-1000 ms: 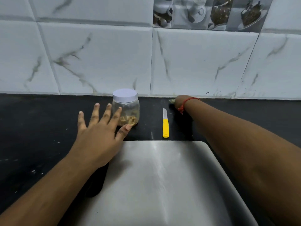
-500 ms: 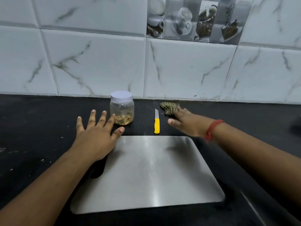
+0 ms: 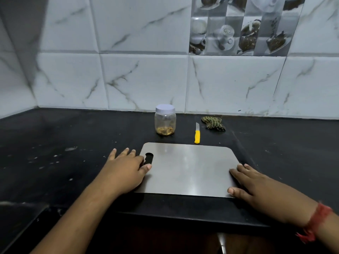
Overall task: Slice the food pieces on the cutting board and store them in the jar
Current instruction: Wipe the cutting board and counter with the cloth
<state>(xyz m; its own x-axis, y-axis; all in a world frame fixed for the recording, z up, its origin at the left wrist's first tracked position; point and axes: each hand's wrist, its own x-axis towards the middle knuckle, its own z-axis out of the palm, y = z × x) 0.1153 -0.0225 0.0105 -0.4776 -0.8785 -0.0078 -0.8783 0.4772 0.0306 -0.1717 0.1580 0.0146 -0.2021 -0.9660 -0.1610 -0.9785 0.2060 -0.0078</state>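
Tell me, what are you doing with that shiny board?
A person rests both hands on a steel cutting board on the black counter: left hand at its handle-hole end, right hand at the other end. The board is bare. Behind it stand a closed jar holding some food, a yellow-handled knife and a cloth.

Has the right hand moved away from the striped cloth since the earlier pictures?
Yes. The right hand has come back toward the person, from beside the cloth to the right edge of the cutting board.

Marble-veined wall tiles [image 3: 143, 81], black countertop [image 3: 55, 143]
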